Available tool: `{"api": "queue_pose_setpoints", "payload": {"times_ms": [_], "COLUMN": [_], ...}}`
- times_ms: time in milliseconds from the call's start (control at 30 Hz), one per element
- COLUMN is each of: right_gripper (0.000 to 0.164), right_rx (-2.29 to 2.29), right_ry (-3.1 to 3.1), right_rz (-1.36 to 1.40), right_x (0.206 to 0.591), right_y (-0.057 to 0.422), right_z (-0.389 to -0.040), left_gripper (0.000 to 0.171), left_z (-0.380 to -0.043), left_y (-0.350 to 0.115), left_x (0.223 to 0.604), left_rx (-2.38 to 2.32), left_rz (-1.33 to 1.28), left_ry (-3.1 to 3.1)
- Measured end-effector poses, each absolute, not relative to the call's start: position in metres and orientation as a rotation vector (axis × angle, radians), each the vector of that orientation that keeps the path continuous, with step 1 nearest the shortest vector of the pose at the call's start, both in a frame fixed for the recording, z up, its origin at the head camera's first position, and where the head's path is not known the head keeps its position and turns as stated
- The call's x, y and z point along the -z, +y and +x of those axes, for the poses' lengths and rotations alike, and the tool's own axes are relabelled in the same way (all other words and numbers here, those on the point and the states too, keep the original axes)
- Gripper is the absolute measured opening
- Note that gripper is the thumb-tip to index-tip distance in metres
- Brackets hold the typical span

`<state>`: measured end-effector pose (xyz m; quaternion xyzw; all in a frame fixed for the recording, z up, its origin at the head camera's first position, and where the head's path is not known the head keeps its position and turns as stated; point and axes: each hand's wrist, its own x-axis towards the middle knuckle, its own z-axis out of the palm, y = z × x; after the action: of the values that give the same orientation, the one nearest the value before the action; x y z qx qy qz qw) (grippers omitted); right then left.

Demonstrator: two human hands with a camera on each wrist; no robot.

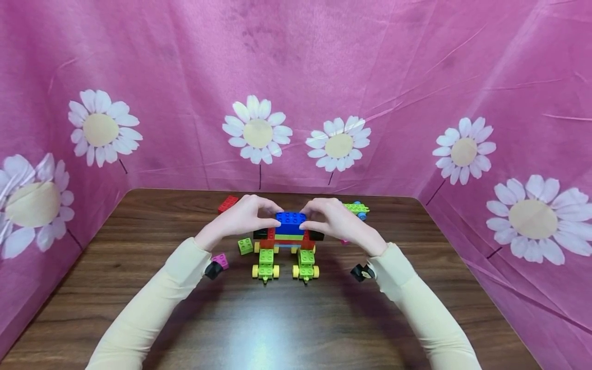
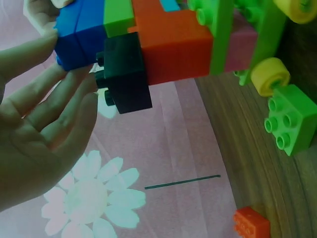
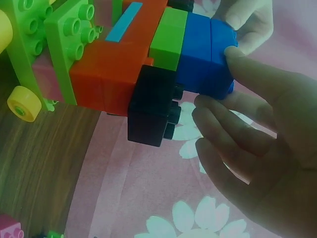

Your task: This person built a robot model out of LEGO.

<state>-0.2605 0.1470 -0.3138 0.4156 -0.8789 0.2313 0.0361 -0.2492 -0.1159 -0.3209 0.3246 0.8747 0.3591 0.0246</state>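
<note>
Two blue toy bricks (image 1: 291, 226), one stacked on the other, top a brick build at the middle of the table. My left hand (image 1: 240, 213) pinches their left end, thumb in front and fingers behind. At the right end my right hand (image 1: 330, 218) grips them the same way. Beneath the blue is a lime brick (image 3: 169, 39), with red bricks (image 2: 173, 44) lower down. A black brick (image 2: 126, 72) juts out on the left side and another black brick (image 3: 151, 106) on the right. Lime wheeled bases (image 1: 266, 256) with yellow wheels (image 1: 255, 272) carry the build.
Left of the build lie a loose lime brick (image 1: 245, 246), a magenta brick (image 1: 221, 260) and, farther back, a red brick (image 1: 228, 204). Behind my right hand stands a lime base (image 1: 356, 207) with blue wheels. Pink daisy-print cloth (image 1: 296, 174) borders the wooden table (image 1: 194, 329).
</note>
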Motion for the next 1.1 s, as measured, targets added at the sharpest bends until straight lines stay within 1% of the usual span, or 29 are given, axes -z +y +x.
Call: {"api": "queue_pose_setpoints", "payload": {"times_ms": [467,1100], "right_gripper": [0.027,0.026], "right_rx": [-0.676,-0.711], "right_ry": [-2.723,-2.725], "right_rz": [1.287,1.305], "right_x": [0.3117,0.3126], "right_y": [0.1454,0.1471], "right_z": [-0.2600,-0.2644], "left_gripper": [0.031,0.032], "left_z": [-0.2495,-0.2533], "left_y": [-0.1154,-0.1146], "left_x": [0.3206,0.3181], "left_rx": [-1.140,-1.090], "left_rz": [0.894,0.933], "left_ry": [2.660,2.648]}}
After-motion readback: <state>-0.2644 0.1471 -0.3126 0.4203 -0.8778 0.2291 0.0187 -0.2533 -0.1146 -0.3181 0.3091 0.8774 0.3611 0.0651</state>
